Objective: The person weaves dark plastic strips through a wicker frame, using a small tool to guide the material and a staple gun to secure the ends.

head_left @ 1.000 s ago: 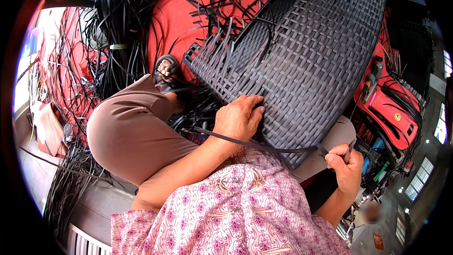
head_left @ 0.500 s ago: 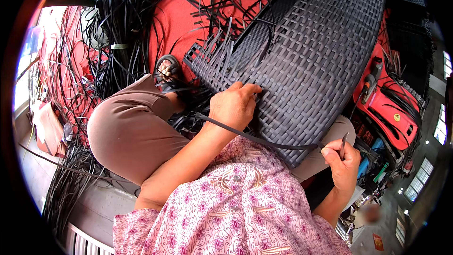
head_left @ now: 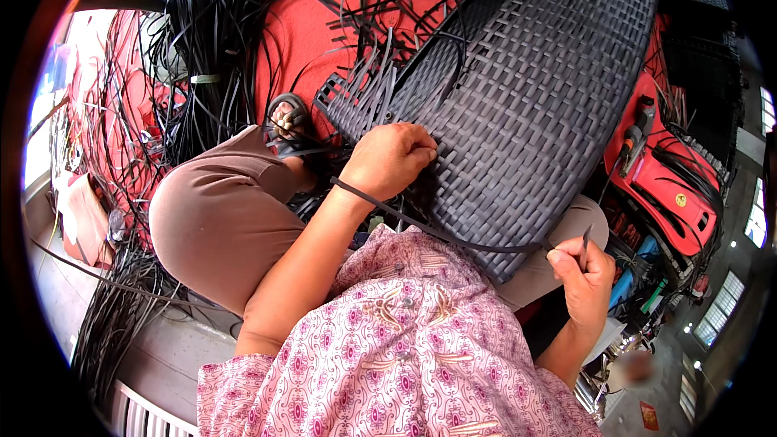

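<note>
A dark grey woven panel point(head_left: 550, 89), made of flat plastic strips, slants across my lap. At its near left side, my left hand point(head_left: 387, 160) is closed against the weave with its fingers curled. What lies in those fingers is hidden. My right hand point(head_left: 584, 275), by the panel's lower corner, pinches a long dark plastic strip point(head_left: 453, 240) between thumb and finger. The strip runs leftward in a sagging curve, crossing my left forearm. A dark, pointed, blade-like piece point(head_left: 586, 244) also sticks up out of my right hand. Loose strip ends point(head_left: 374, 81) stand out from the panel's left edge.
A large bundle of black strips point(head_left: 206, 40) hangs at the upper left over red cloth point(head_left: 303, 28). More strips point(head_left: 121, 324) pile up at the lower left. A red plastic stool-like piece point(head_left: 668, 194) at the right carries a cutter-like tool point(head_left: 638, 139).
My left hand has drawn back slightly left and toward me, its forefinger now curled in. The long strip shifted slightly with it. My right hand has barely moved.
</note>
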`<move>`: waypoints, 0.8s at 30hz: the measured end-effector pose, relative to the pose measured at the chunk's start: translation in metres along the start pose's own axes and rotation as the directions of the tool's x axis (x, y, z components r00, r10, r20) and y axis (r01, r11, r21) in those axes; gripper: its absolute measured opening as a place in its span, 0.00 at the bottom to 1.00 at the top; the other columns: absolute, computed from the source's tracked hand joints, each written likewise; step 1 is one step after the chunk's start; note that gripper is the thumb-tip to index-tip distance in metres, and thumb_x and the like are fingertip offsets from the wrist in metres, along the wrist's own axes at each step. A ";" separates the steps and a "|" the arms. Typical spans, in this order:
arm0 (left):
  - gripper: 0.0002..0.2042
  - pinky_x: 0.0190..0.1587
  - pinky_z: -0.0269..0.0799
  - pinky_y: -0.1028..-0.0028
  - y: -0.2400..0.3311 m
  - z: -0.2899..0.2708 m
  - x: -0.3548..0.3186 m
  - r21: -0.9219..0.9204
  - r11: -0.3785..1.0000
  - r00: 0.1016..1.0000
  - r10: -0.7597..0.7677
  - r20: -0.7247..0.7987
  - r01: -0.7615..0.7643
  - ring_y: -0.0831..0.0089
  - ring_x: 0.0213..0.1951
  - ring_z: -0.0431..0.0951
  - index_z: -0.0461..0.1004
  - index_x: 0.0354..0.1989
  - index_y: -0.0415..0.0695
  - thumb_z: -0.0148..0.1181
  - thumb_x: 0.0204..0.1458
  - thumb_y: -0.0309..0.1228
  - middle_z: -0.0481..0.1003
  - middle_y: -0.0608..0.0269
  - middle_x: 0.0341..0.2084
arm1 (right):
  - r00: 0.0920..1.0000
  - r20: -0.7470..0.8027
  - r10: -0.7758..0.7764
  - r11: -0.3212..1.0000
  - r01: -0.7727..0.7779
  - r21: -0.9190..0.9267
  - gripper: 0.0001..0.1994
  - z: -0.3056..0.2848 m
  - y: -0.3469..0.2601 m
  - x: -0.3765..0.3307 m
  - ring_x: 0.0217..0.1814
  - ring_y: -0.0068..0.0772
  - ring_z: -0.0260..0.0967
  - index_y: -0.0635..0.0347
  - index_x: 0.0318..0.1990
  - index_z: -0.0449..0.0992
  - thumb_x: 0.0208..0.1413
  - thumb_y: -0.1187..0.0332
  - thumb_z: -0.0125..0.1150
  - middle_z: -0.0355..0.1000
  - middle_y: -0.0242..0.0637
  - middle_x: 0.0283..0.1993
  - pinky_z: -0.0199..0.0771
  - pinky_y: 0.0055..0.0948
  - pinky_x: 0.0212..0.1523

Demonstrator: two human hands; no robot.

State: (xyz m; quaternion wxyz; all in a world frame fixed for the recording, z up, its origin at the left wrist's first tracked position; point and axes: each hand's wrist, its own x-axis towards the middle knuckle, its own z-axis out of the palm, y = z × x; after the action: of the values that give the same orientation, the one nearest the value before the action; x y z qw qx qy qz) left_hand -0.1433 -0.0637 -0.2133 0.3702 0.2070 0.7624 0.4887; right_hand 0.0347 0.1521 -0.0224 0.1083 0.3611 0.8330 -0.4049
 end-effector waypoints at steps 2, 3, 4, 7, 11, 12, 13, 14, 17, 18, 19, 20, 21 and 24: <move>0.10 0.33 0.71 0.76 0.000 -0.002 0.001 -0.160 0.975 0.987 -0.142 0.073 0.152 0.81 0.29 0.73 0.79 0.37 0.36 0.62 0.58 0.32 0.76 0.65 0.26 | 1.000 -0.017 -0.011 1.000 0.010 -0.008 0.07 0.001 0.000 0.000 0.24 0.12 0.56 0.67 0.30 0.76 0.53 0.73 0.69 0.66 0.24 0.22 0.56 0.19 0.25; 0.10 0.33 0.71 0.76 -0.004 0.001 0.001 -0.226 0.952 0.978 -0.190 0.085 0.205 0.81 0.29 0.73 0.79 0.37 0.36 0.62 0.58 0.33 0.75 0.67 0.26 | 1.000 -0.023 -0.021 1.000 0.020 -0.018 0.07 0.001 0.000 0.000 0.24 0.12 0.55 0.67 0.30 0.76 0.53 0.73 0.69 0.66 0.24 0.22 0.56 0.19 0.25; 0.10 0.32 0.71 0.77 -0.010 0.006 0.000 -0.291 0.922 0.967 -0.236 0.100 0.255 0.81 0.29 0.72 0.79 0.36 0.37 0.62 0.58 0.33 0.75 0.69 0.26 | 0.999 -0.029 -0.031 0.999 0.030 -0.028 0.08 0.001 0.000 0.000 0.24 0.12 0.55 0.67 0.31 0.76 0.53 0.73 0.70 0.66 0.24 0.22 0.56 0.20 0.25; 0.10 0.32 0.70 0.77 -0.013 0.009 0.000 -0.412 0.853 0.947 -0.293 0.131 0.321 0.81 0.29 0.72 0.79 0.36 0.39 0.62 0.59 0.34 0.74 0.72 0.26 | 0.995 -0.080 -0.051 0.999 0.050 -0.013 0.08 0.002 0.003 0.000 0.25 0.13 0.56 0.67 0.32 0.78 0.53 0.72 0.70 0.66 0.25 0.23 0.56 0.20 0.25; 0.10 0.32 0.70 0.77 -0.012 0.010 -0.001 -0.474 0.800 0.924 -0.371 0.094 0.369 0.81 0.28 0.71 0.78 0.35 0.39 0.61 0.60 0.34 0.73 0.73 0.26 | 0.995 -0.066 -0.072 0.996 0.069 -0.052 0.09 0.003 -0.005 0.001 0.25 0.14 0.58 0.68 0.35 0.78 0.51 0.72 0.72 0.67 0.26 0.25 0.58 0.20 0.26; 0.10 0.32 0.71 0.75 -0.015 0.013 0.000 -0.461 0.816 0.929 -0.367 0.052 0.348 0.79 0.27 0.73 0.79 0.35 0.38 0.61 0.59 0.33 0.74 0.68 0.24 | 0.996 -0.066 -0.067 0.997 0.064 -0.037 0.09 0.007 -0.009 0.001 0.25 0.14 0.58 0.68 0.35 0.78 0.51 0.72 0.72 0.67 0.27 0.25 0.58 0.20 0.27; 0.10 0.32 0.72 0.72 -0.021 0.019 0.000 -0.447 0.832 0.932 -0.362 0.010 0.328 0.77 0.27 0.75 0.79 0.34 0.37 0.61 0.57 0.33 0.75 0.63 0.22 | 0.996 -0.065 -0.061 0.998 0.060 -0.021 0.10 0.009 -0.012 0.002 0.26 0.15 0.59 0.68 0.35 0.78 0.50 0.72 0.73 0.68 0.27 0.25 0.59 0.20 0.27; 0.10 0.32 0.72 0.70 -0.022 0.022 0.000 -0.433 0.847 0.934 -0.356 -0.032 0.308 0.74 0.26 0.77 0.79 0.34 0.36 0.61 0.56 0.32 0.76 0.59 0.20 | 0.996 -0.062 -0.071 0.997 0.069 -0.036 0.10 0.009 -0.011 0.002 0.26 0.15 0.59 0.68 0.35 0.78 0.50 0.72 0.73 0.68 0.27 0.26 0.59 0.20 0.27; 0.09 0.39 0.75 0.59 -0.012 0.028 -0.003 -0.241 0.949 0.944 -0.254 -0.209 0.202 0.51 0.34 0.82 0.80 0.34 0.37 0.64 0.53 0.32 0.79 0.47 0.26 | 0.994 -0.052 -0.092 0.993 0.088 -0.077 0.10 0.008 -0.008 0.003 0.26 0.15 0.60 0.68 0.36 0.78 0.50 0.73 0.72 0.68 0.28 0.26 0.60 0.21 0.27; 0.09 0.36 0.74 0.63 -0.007 0.030 -0.005 -0.209 0.960 0.934 -0.240 -0.264 0.187 0.57 0.31 0.80 0.80 0.34 0.37 0.64 0.53 0.31 0.78 0.50 0.25 | 0.994 -0.049 -0.093 0.992 0.088 -0.088 0.09 0.008 -0.010 0.003 0.26 0.15 0.60 0.68 0.36 0.78 0.50 0.73 0.72 0.68 0.28 0.25 0.60 0.21 0.27; 0.08 0.33 0.73 0.66 -0.003 0.031 -0.007 -0.176 0.969 0.921 -0.224 -0.319 0.175 0.63 0.27 0.78 0.79 0.34 0.37 0.65 0.53 0.30 0.76 0.54 0.23 | 0.995 -0.046 -0.093 0.991 0.088 -0.100 0.09 0.008 -0.011 0.003 0.26 0.16 0.60 0.68 0.36 0.78 0.51 0.73 0.72 0.68 0.28 0.25 0.60 0.21 0.27; 0.07 0.30 0.72 0.70 0.001 0.031 -0.009 -0.143 0.976 0.905 -0.206 -0.373 0.163 0.69 0.23 0.75 0.79 0.34 0.37 0.66 0.53 0.29 0.75 0.58 0.22 | 0.995 -0.045 -0.085 0.992 0.081 -0.101 0.09 0.007 -0.013 0.003 0.26 0.16 0.60 0.67 0.35 0.78 0.50 0.73 0.72 0.68 0.28 0.25 0.60 0.21 0.27; 0.07 0.32 0.73 0.66 0.003 0.031 -0.011 -0.112 0.982 0.907 -0.185 -0.377 0.154 0.63 0.26 0.77 0.80 0.34 0.39 0.66 0.53 0.30 0.76 0.56 0.24 | 0.996 -0.043 -0.078 0.992 0.073 -0.102 0.09 0.007 -0.014 0.003 0.26 0.16 0.60 0.67 0.35 0.78 0.50 0.74 0.71 0.68 0.28 0.25 0.60 0.21 0.27; 0.07 0.32 0.73 0.63 0.006 0.035 -0.019 0.016 0.992 0.903 -0.107 -0.415 0.126 0.58 0.27 0.78 0.82 0.33 0.42 0.68 0.52 0.32 0.74 0.55 0.26 | 0.997 -0.040 -0.071 0.993 0.067 -0.101 0.08 0.007 -0.013 0.003 0.26 0.15 0.60 0.67 0.35 0.78 0.50 0.74 0.71 0.67 0.28 0.24 0.59 0.21 0.27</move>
State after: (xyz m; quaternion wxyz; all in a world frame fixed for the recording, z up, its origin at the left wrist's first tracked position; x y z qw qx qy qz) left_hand -0.1044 -0.0528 -0.2098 0.2244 0.0608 0.8447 0.4821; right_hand 0.0228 0.1432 -0.0205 0.0941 0.3350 0.8664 -0.3582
